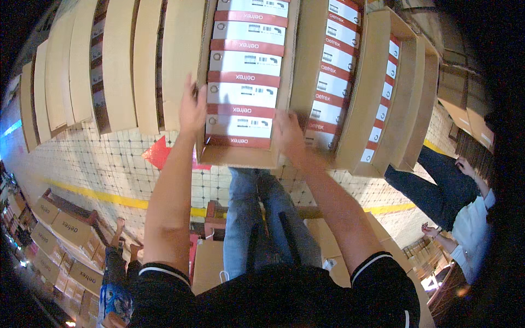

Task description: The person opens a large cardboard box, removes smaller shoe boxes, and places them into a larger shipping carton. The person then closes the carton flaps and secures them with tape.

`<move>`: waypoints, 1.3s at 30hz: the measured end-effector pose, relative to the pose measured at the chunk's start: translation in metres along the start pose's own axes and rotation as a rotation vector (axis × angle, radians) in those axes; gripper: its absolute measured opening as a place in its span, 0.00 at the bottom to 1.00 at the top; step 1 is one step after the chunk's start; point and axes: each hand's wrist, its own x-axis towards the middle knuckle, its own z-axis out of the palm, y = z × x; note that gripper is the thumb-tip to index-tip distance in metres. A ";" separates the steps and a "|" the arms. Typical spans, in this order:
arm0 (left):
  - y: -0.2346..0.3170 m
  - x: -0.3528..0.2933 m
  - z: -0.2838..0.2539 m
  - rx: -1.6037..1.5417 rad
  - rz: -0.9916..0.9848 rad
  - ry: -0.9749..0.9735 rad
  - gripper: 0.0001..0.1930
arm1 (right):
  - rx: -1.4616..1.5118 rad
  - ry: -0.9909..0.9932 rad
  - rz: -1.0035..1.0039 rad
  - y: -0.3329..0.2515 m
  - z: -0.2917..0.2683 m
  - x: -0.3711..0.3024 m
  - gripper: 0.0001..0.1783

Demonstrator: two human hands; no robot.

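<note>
In front of me an open cardboard carton (240, 157) holds a row of white shoe boxes (242, 95) with red lower edges. My left hand (191, 112) is at the carton's left wall, with fingers stretched out and the thumb apart, near the rim. Slightly blurred, my right hand (288, 134) has its fingers bent over the right wall. The carton's near wall faces my legs. To the right, another open carton (309, 71) holds a similar row of white and red boxes (332, 68).
Farther right stands another open carton (358, 104) of boxes. Tall cardboard flaps (117, 71) line up at left. A red floor marking (157, 153) and yellow line (109, 198) cross the tiles. Stacked cartons (71, 229) and people (117, 273) are at lower left; another person (465, 218) is right.
</note>
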 end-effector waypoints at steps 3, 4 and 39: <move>-0.054 -0.098 -0.044 -0.048 -0.160 0.045 0.25 | 0.017 -0.314 0.225 -0.022 -0.018 -0.096 0.19; -0.074 -0.138 -0.057 0.050 -0.303 0.042 0.23 | 0.041 -0.324 0.253 -0.030 -0.025 -0.130 0.19; -0.172 -0.059 -0.258 0.486 -0.058 -0.535 0.31 | 0.043 -0.114 0.637 -0.306 0.273 -0.056 0.26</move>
